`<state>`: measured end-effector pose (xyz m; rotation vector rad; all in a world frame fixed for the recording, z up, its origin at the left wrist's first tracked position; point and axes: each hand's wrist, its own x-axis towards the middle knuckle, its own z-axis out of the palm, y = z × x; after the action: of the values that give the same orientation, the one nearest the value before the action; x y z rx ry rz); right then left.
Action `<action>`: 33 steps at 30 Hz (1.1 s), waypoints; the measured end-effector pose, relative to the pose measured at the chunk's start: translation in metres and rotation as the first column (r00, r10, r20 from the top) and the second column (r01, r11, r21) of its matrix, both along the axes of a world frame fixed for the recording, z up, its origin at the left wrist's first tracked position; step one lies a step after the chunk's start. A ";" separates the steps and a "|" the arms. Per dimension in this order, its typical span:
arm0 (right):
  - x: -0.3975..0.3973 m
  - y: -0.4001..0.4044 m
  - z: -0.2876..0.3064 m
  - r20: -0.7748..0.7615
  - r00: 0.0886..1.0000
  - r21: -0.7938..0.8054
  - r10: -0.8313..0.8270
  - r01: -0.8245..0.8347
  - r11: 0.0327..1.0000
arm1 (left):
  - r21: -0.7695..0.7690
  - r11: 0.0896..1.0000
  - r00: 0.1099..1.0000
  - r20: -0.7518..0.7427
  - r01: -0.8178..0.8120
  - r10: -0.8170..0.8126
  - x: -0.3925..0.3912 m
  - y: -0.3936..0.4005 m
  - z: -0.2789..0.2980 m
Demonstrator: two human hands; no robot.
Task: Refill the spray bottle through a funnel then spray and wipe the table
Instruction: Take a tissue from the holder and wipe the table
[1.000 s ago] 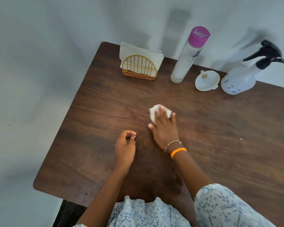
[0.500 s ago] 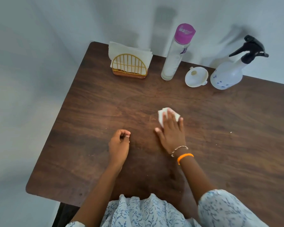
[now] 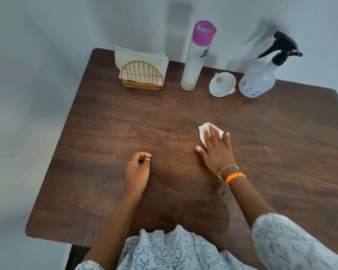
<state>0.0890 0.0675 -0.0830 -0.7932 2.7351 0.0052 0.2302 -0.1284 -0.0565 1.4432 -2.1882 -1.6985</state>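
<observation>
My right hand point(image 3: 216, 151) lies flat on a folded white paper napkin point(image 3: 203, 131), pressing it onto the dark wooden table point(image 3: 105, 123) near its middle. My left hand point(image 3: 138, 169) rests on the table to the left, fingers curled into a loose fist with nothing in it. At the back right stands the white spray bottle point(image 3: 259, 80) with its black trigger head on. Next to it a white funnel point(image 3: 221, 84) lies on the table. A tall clear bottle with a pink cap point(image 3: 195, 61) stands left of the funnel.
A gold wire napkin holder point(image 3: 142, 75) filled with white napkins stands at the back left. Grey walls close in behind and to the left of the table. Small crumbs and damp spots dot the wood near my right wrist.
My right hand has slid the napkin to the right across the table. The left hand has stayed in place, still curled.
</observation>
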 end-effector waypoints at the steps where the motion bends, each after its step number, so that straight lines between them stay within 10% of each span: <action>1: -0.003 -0.023 -0.001 0.027 1.000 -0.017 -0.003 0.003 1.000 | -0.001 1.000 1.000 0.000 -0.009 0.009 -0.001 0.000 0.000; 10: 0.109 -0.046 -0.008 -0.003 0.749 -0.141 0.662 -0.656 0.742 | -0.126 0.979 0.986 -0.071 -0.158 0.150 0.001 -0.019 0.006; 18: -0.026 -0.068 -0.001 0.015 0.995 -0.077 0.096 -0.095 0.993 | -0.074 0.976 0.976 -0.089 -0.203 0.196 0.001 -0.015 0.002; 26: 0.102 -0.102 -0.012 0.038 0.725 -0.190 0.688 -0.670 0.717 | -0.110 0.963 0.952 -0.217 -0.246 0.218 -0.002 -0.020 0.019; 33: -0.009 -0.067 -0.014 -0.046 0.966 -0.114 0.255 -0.259 0.959 | -0.085 0.952 0.934 -0.235 -0.294 0.268 0.000 -0.024 0.017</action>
<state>0.0796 0.0009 -0.0965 -1.1870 2.6596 -0.0923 0.2301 -0.1527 -0.0392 1.3835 -1.8328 -1.5223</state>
